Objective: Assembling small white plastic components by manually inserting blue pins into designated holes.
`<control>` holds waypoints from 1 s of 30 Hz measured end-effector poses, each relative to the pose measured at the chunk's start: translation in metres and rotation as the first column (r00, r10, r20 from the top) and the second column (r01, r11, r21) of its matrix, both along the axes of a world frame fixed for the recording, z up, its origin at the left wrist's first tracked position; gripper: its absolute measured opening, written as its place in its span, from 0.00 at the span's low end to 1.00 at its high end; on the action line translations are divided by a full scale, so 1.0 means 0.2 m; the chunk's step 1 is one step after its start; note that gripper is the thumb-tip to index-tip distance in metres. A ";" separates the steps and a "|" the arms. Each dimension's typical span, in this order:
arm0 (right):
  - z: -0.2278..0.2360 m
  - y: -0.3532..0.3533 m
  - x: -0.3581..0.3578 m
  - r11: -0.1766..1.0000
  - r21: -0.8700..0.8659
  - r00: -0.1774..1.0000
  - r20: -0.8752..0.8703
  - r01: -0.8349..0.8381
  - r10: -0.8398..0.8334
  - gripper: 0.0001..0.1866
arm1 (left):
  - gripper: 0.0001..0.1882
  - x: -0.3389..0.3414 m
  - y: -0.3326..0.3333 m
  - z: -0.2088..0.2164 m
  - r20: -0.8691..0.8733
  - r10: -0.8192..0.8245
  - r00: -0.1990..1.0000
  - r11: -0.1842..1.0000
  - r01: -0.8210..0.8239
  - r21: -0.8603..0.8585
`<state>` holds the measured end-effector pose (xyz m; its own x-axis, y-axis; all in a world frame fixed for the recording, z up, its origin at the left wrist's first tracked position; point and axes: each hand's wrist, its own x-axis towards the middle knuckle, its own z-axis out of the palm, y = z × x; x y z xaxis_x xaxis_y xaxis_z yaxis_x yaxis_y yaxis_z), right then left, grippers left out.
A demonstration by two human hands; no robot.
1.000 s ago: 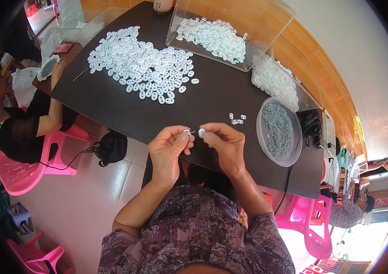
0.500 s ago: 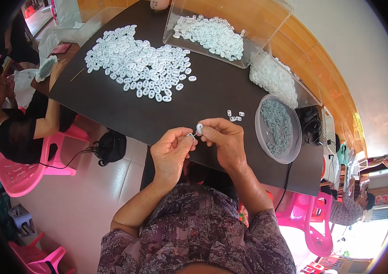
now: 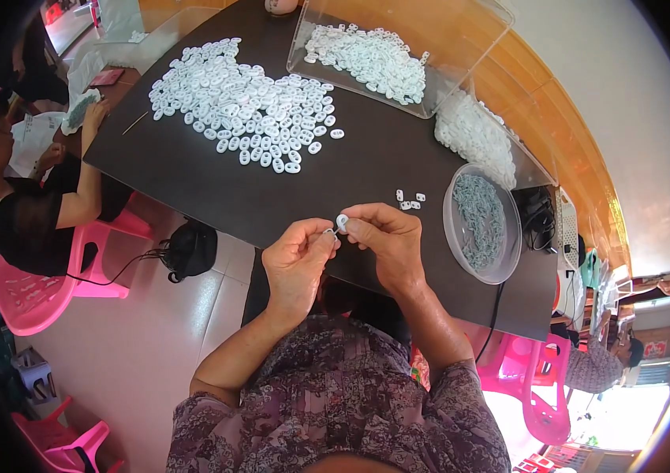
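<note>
Pink chair [image 3: 35, 314], black bag [image 3: 193, 248], tiled floor [image 3: 145, 347]

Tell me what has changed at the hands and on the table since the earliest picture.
The left hand has shifted slightly right, closing the gap: its small piece now appears to meet the white piece in the right hand. Neither hand has let go. The white pile, the four small loose pieces and the round bowl stayed put.

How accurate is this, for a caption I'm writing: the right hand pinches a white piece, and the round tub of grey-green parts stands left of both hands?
The side is wrong: in the head view, the round tub stands right of the left hand and right hand. The rest holds.
</note>
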<state>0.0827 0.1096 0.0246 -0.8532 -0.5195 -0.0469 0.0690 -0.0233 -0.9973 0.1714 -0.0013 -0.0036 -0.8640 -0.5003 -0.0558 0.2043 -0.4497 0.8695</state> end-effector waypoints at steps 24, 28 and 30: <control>-0.04 0.00 0.05 0.987 0.156 0.929 -0.369 0.035 0.025 0.07 | 0.12 -0.01 0.03 -0.06 -0.049 0.059 0.997 0.986 -0.066 -0.154; -0.04 -0.01 0.05 0.986 0.164 0.893 -0.449 0.038 0.040 0.08 | 0.13 -0.02 0.04 -0.06 -0.070 0.074 0.995 0.979 -0.086 -0.185; -0.06 0.00 0.05 0.976 0.208 0.826 -0.560 0.062 0.067 0.10 | 0.14 -0.02 0.04 -0.06 -0.062 0.075 0.995 0.979 -0.086 -0.185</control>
